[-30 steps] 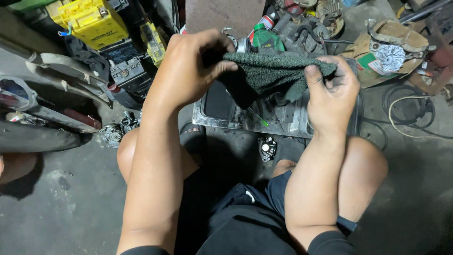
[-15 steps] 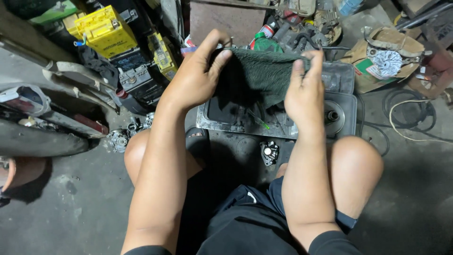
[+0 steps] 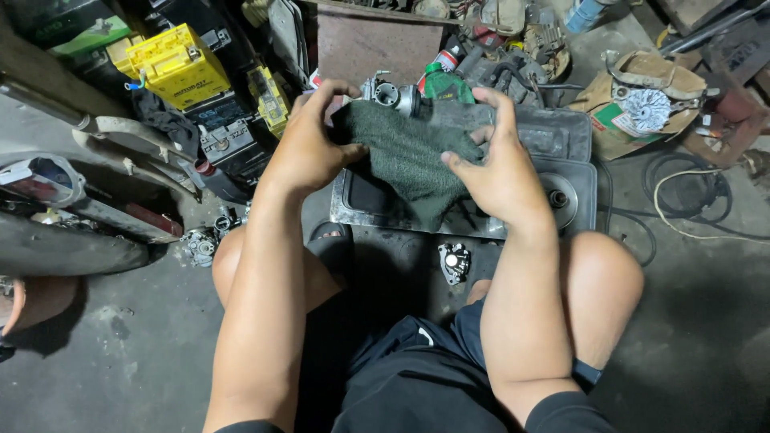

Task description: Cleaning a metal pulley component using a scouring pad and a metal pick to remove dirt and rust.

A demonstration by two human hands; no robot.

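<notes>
Both hands hold a dark green cloth (image 3: 409,152) spread over a metal tray (image 3: 577,180) on the floor. My left hand (image 3: 309,148) grips the cloth's left edge. My right hand (image 3: 497,164) grips its right side, fingers curled over the top. A silver carburettor-like part (image 3: 389,94) shows just behind the cloth between the hands; whether a hand holds it I cannot tell. My bare knees flank the tray.
A small metal cover (image 3: 454,262) lies on the floor in front of the tray. Yellow batteries (image 3: 176,64) and dark boxes stand at the left. A green bottle (image 3: 445,80), engine parts, a cardboard piece with a fan (image 3: 646,108) and a cable (image 3: 690,208) crowd the back and right.
Both hands have shifted on the cloth, bunching it closer between them, and the silver part now shows above it. The camera view has also moved slightly.
</notes>
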